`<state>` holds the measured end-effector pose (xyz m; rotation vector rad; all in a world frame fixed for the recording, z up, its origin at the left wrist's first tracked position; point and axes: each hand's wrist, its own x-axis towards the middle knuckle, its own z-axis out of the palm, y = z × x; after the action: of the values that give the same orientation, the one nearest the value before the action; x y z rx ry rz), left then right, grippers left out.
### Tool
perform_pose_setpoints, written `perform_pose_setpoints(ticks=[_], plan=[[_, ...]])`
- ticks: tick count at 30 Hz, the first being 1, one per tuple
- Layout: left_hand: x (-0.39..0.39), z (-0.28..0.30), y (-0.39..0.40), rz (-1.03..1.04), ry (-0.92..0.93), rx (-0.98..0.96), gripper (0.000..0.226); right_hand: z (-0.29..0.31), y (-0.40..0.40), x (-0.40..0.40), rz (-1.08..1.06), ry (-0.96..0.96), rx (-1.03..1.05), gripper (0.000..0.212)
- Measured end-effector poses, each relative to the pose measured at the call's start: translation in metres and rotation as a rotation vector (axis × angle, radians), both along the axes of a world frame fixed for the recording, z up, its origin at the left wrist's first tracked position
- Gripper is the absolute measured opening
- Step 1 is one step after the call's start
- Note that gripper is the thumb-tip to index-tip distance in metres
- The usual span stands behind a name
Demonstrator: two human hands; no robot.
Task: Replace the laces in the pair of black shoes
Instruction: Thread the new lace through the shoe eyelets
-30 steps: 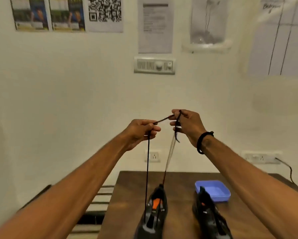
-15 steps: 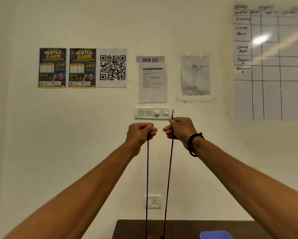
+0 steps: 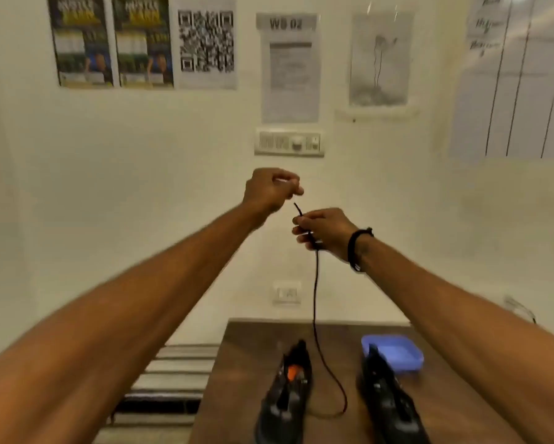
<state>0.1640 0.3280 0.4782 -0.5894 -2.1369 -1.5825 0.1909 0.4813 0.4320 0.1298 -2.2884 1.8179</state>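
- Left hand (image 3: pixel 271 190) let go of lace (image 3: pixel 315 293) half a sec ago — fingers curled, empty.
- Right hand (image 3: pixel 323 230) pinches both ends; lace slack at 3 o'clock of left shoe (image 3: pixel 285 398) — lengths evened, threading next.

Two black shoes (image 3: pixel 285 395) (image 3: pixel 389 402), one lace (image 3: pixel 315 302), one blue tray (image 3: pixel 397 352), one table (image 3: pixel 247 363), two hands (image 3: pixel 269 189) (image 3: pixel 325 229).

Small grey rectangular label strip (image 3: pixel 286 23) on wall above white printed sheet reads "WS 02", blurred; posters, chart handwriting unreadable.
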Motion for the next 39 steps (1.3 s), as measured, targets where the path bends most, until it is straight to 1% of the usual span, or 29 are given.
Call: perform_pose_setpoints(ticks=[1,2,3,5,7,8,10,12,13,14,15,17,18,21,23,25,26,27,28,30,33,35,36,38,39], plan=[[-0.002,-0.011,-0.003,0.011,-0.030,-0.056,0.010,-0.016,0.006,-0.007,-0.060,-0.019,0.115,0.019],[-0.005,-0.027,-0.007,0.010,-0.082,-0.159,0.012,-0.034,0.012,-0.013,-0.102,-0.046,0.239,0.017],[-0.008,-0.058,-0.012,-0.014,-0.173,-0.294,0.016,-0.065,0.019,-0.019,-0.121,-0.096,0.337,0.017],[-0.018,-0.114,-0.022,-0.110,-0.353,-0.629,0.021,-0.114,0.038,-0.032,-0.123,-0.174,0.514,0.020],[-0.026,-0.188,-0.031,-0.195,-0.554,-0.913,0.018,-0.168,0.054,-0.037,-0.110,-0.251,0.620,0.022],[-0.031,-0.228,-0.034,-0.204,-0.635,-1.013,0.018,-0.196,0.058,-0.041,-0.100,-0.292,0.666,0.023],[-0.034,-0.297,-0.039,-0.195,-0.689,-1.100,0.035,-0.242,0.061,-0.044,-0.056,-0.310,0.748,0.021],[-0.032,-0.346,-0.044,-0.213,-0.668,-1.079,0.059,-0.279,0.054,-0.039,0.054,-0.310,0.740,0.017],[-0.033,-0.367,-0.044,-0.231,-0.649,-1.048,0.067,-0.299,0.049,-0.037,0.111,-0.320,0.725,0.019],[-0.034,-0.381,-0.045,-0.225,-0.624,-0.998,0.070,-0.313,0.042,-0.036,0.158,-0.327,0.716,0.025],[-0.038,-0.396,-0.047,-0.207,-0.604,-0.937,0.070,-0.330,0.034,-0.034,0.194,-0.335,0.703,0.036],[-0.041,-0.408,-0.050,-0.145,-0.544,-0.839,0.062,-0.352,0.023,-0.029,0.204,-0.318,0.662,0.060],[-0.045,-0.412,-0.051,-0.135,-0.507,-0.813,0.053,-0.362,0.018,-0.029,0.184,-0.306,0.635,0.066],[-0.049,-0.413,-0.053,-0.147,-0.359,-0.824,0.023,-0.375,0.008,-0.027,0.115,-0.259,0.602,0.070],[-0.051,-0.416,-0.051,-0.149,-0.281,-0.856,0.012,-0.379,0.004,-0.028,0.090,-0.251,0.596,0.069],[-0.051,-0.423,-0.050,-0.140,-0.231,-0.849,0.007,-0.381,0.003,-0.029,0.079,-0.252,0.610,0.071],[-0.050,-0.427,-0.049,-0.130,-0.238,-0.799,0.006,-0.382,0.002,-0.030,0.077,-0.253,0.619,0.073],[-0.049,-0.429,-0.050,-0.117,-0.295,-0.714,0.007,-0.382,0.002,-0.031,0.077,-0.257,0.632,0.075],[-0.047,-0.428,-0.052,-0.110,-0.377,-0.614,0.010,-0.381,0.002,-0.032,0.084,-0.263,0.643,0.077],[-0.043,-0.426,-0.054,-0.138,-0.519,-0.515,0.020,-0.380,0.001,-0.034,0.100,-0.270,0.661,0.078],[-0.043,-0.419,-0.052,-0.192,-0.573,-0.574,0.036,-0.378,0.001,-0.037,0.110,-0.271,0.668,0.077],[-0.046,-0.415,-0.046,-0.192,-0.625,-0.607,0.045,-0.378,0.001,-0.037,0.114,-0.269,0.664,0.072],[-0.048,-0.415,-0.042,-0.181,-0.632,-0.658,0.047,-0.379,0.001,-0.038,0.116,-0.269,0.660,0.070],[-0.052,-0.416,-0.035,-0.163,-0.609,-0.792,0.042,-0.379,0.000,-0.038,0.118,-0.268,0.656,0.068],[-0.053,-0.417,-0.031,-0.162,-0.597,-0.829,0.037,-0.378,0.001,-0.039,0.119,-0.268,0.655,0.068]])
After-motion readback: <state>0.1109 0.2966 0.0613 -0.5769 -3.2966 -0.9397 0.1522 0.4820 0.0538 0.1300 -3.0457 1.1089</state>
